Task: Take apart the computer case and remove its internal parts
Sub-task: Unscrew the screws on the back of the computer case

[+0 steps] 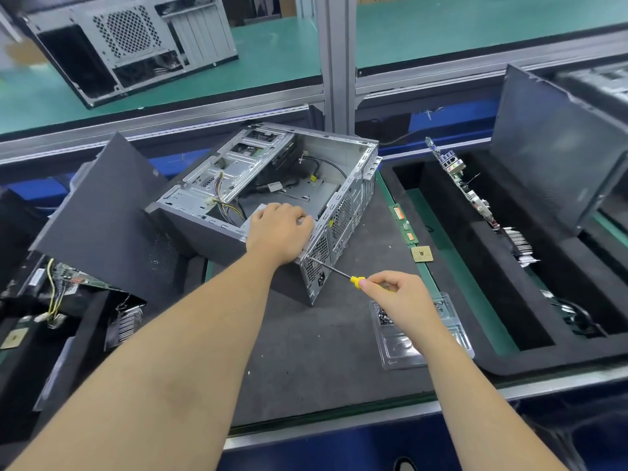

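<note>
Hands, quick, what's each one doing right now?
Left hand: fingers curled over the computer case's rear top edge, gripping it.
Right hand: pinching the yellow-handled screwdriver, tip at the case's rear panel.

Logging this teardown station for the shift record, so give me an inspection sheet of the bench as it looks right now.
Surface: dark mat, a few pale specks.
Job's things: open computer case on its side; yellow-handled screwdriver, tip at the rear panel.
Clutter: memory stick, CPU chip, clear plastic tray with screws.
Grippers: left hand grips the case's rear edge; right hand holds the screwdriver.
Cables: coloured wire bundle and black cable inside the case.
Surroundings: foam bins, second case behind.
</note>
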